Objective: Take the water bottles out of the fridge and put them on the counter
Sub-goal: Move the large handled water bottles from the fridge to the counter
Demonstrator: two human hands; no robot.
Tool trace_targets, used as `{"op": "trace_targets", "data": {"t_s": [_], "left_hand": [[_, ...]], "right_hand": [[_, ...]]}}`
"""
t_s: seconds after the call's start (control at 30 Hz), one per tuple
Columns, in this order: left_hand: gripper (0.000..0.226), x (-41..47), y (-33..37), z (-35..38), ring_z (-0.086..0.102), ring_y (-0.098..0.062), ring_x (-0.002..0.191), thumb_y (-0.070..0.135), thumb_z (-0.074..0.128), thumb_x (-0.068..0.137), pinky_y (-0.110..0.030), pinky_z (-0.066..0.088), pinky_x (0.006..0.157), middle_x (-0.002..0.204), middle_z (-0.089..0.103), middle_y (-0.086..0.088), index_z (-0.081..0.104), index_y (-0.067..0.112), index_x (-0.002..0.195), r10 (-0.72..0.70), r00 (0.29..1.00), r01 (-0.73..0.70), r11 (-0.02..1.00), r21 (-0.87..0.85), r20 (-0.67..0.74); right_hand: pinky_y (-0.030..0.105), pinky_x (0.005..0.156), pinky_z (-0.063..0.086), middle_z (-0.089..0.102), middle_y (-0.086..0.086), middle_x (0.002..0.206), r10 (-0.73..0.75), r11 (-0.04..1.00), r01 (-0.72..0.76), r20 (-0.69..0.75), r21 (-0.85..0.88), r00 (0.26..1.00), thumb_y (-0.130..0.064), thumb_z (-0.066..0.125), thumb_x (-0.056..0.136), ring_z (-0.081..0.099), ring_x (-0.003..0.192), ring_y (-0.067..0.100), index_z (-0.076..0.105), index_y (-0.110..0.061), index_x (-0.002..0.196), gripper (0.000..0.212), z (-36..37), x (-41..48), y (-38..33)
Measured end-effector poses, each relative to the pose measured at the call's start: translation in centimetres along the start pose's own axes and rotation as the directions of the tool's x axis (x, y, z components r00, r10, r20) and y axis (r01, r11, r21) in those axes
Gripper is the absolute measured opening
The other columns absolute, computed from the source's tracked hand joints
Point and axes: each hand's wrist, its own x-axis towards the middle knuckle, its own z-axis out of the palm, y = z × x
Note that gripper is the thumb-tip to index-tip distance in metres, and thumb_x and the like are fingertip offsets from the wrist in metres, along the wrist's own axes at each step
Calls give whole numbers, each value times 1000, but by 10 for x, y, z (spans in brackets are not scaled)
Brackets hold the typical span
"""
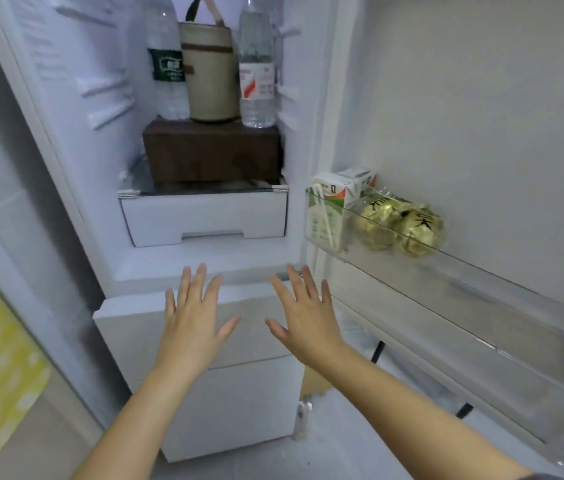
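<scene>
Clear plastic, upright, above us: green-label water bottle [166,64] at the brown box [211,150] left edge nearer our left hand [192,313], red-label water bottle [257,74] nearer our right hand [304,317]; both spread, empty.

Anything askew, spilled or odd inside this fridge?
Nothing is spilled or tipped. The one oddity: the green-labelled water bottle, the beige bag and the red-labelled water bottle stand on a brown box, not on the glass shelf itself.
</scene>
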Motion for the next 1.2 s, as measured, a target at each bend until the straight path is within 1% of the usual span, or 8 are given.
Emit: {"op": "trace_targets", "data": {"t_s": [0.27,0.4,0.63,0.77,0.9,0.97,1.07,1.2], "left_hand": [[74,135,-74,-22,-9,-25,150,52,51,93,-49,1,119,163,4,-6,24,18,152,-1,997,2,1000,23,-73],[73,204,-102,-35,-3,-26,150,49,57,91,-52,6,119,162,12,-8,31,15,150,43,990,-41,999,19,-137],[72,310,-121,-61,-3,-26,150,48,56,92,-53,6,119,162,12,-9,28,15,150,91,965,-88,996,22,-245],[72,360,-130,-64,-3,-27,150,51,50,94,-54,6,119,162,10,-10,24,16,151,72,969,-56,996,72,-238],[77,390,-142,-54,-5,-30,149,58,34,97,-50,3,120,162,0,-14,11,14,155,23,989,10,976,219,-147],[79,394,-148,-43,-4,-30,150,61,31,96,-48,1,121,162,1,-16,10,13,155,47,987,2,953,303,-152],[80,394,-154,-36,-2,-30,150,61,31,96,-46,1,121,162,1,-17,8,12,155,97,975,-24,942,336,-202],[81,394,-154,-40,-6,-28,150,63,23,96,-43,-2,120,162,-4,-16,1,12,155,101,981,-37,934,354,-166]], "right_hand": [[52,120,-2,-11,5,164,33,999,-31,-81,23,996,-53,37,100,-14,150,29,-4,-30,155,73,-6,152,-37],[55,120,4,-4,5,165,70,997,-65,-172,39,983,-51,45,97,-9,151,29,1,-31,156,76,-14,229,-53],[57,118,8,5,7,164,114,993,-99,-313,63,943,-49,49,96,-3,151,31,9,-30,156,74,-45,344,-62],[57,119,7,5,7,164,135,991,-130,-322,37,937,-50,43,98,-4,151,30,7,-30,155,70,-65,394,-54],[56,119,4,4,7,164,144,988,-154,-338,-2,930,-51,38,100,-6,151,30,6,-30,155,67,-79,435,-43],[56,118,5,5,7,164,142,988,-155,-355,-10,924,-51,38,100,-3,151,30,7,-30,155,67,-82,454,-40],[56,119,6,7,7,164,125,991,-132,-375,8,919,-50,38,99,-2,151,30,10,-29,155,66,-86,480,-39],[54,121,6,9,6,164,74,997,-73,-373,18,925,-49,38,100,-1,151,28,11,-29,155,65,-85,504,-36]]}}
